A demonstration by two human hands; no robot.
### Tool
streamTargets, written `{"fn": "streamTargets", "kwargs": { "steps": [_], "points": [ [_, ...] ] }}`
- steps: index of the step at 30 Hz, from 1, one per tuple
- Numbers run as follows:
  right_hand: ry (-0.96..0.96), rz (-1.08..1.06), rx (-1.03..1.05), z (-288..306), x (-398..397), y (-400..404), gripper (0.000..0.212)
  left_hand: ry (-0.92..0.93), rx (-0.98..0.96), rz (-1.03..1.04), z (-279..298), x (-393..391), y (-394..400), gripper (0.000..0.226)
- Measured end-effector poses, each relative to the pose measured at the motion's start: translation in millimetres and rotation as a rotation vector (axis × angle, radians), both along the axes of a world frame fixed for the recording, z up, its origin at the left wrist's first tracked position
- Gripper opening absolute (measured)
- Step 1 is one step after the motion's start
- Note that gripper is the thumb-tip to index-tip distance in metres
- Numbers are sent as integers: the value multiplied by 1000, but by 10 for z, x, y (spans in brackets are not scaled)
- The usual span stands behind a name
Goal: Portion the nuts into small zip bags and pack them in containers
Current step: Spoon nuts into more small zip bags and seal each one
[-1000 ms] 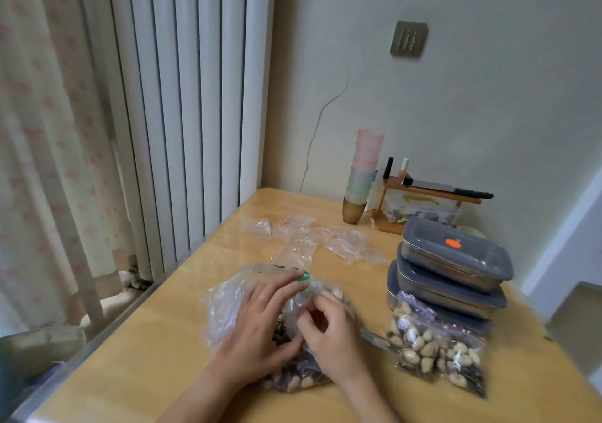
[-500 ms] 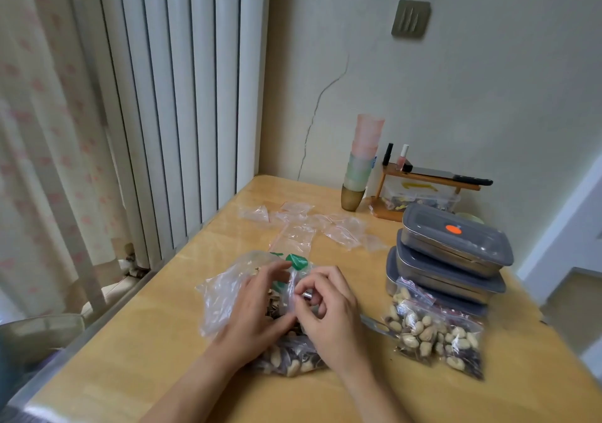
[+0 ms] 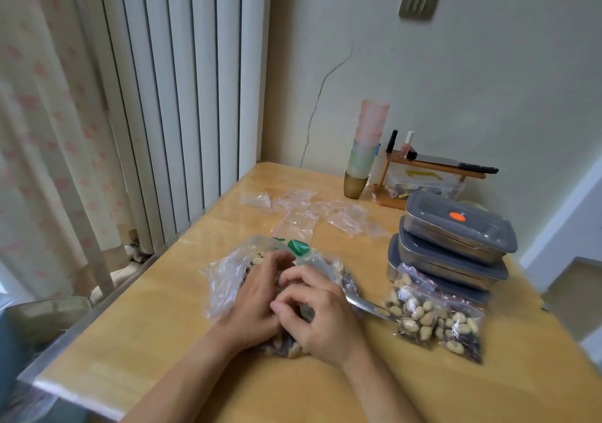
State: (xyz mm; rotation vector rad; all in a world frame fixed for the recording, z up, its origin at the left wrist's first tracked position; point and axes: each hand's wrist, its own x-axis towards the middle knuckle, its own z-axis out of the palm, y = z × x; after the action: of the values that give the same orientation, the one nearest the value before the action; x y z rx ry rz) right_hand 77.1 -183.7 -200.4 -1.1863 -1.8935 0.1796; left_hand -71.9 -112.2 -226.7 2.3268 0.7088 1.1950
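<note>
The big bag (image 3: pixel 228 279) of nuts lies near the middle of the tabletop (image 3: pixel 136 331), a little toward the near edge, its mouth with the green clip (image 3: pixel 298 247) pointing at the far edge; it looks soft, thin and slippery, a loose film with a shifting, fairly heavy load, so it is best held by the gathered plastic near the mouth rather than by the slack sides, which would let nuts spill; both hands work on it close together; the left hand (image 3: pixel 257 298) has its fingers curled into the plastic at the mouth, and the right hand (image 3: pixel 321 316) has thumb and forefinger bent in a pinch over the same spot, though what exactly sits between them I cannot tell; a spoon (image 3: pixel 368 307) lies just right of the right hand, its handle reaching to the filled small bags (image 3: pixel 436 321) near the right edge, which lean against the stack of three lidded containers (image 3: pixel 452 243); those small bags look light, crinkly and easy to lift by their zip strip; empty small bags (image 3: pixel 312 217) lie scattered toward the far edge; compared with half a second ago the hands have drawn nearer to each other, the left fingers have curled further into the bag, and the right hand has slid a little toward the near edge; the bag, spoon and containers lie as before.
</note>
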Motion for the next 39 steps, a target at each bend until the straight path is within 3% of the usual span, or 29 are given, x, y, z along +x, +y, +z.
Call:
{"fn": "streamTargets", "kwargs": {
  "steps": [4, 9, 16, 21, 30, 36, 39],
  "points": [
    [-28, 42, -37, -19, -1, 19, 11, -23, -105, -41, 16, -34, -1, 73],
    [28, -3, 87, 10, 6, -16, 3, -57, -117, -23, 51, -18, -35, 72],
    [102, 71, 15, 42, 28, -55, 5, -171, -201, -36, 133, -18, -98, 70],
    [98, 57, -5, 42, 63, -29, 11, -131, -157, -48, 123, -41, -86, 72],
    [75, 69, 32, 32, 43, -29, 7, 13, -107, -40, 37, -45, -25, 60],
    [53, 21, -22, 64, 110, -18, 10, 111, 6, 67, 29, 2, 18, 13],
    [-9, -22, -21, 101, 165, -16, 20, 100, -12, 46, 23, -16, 33, 17]
  ]
}}
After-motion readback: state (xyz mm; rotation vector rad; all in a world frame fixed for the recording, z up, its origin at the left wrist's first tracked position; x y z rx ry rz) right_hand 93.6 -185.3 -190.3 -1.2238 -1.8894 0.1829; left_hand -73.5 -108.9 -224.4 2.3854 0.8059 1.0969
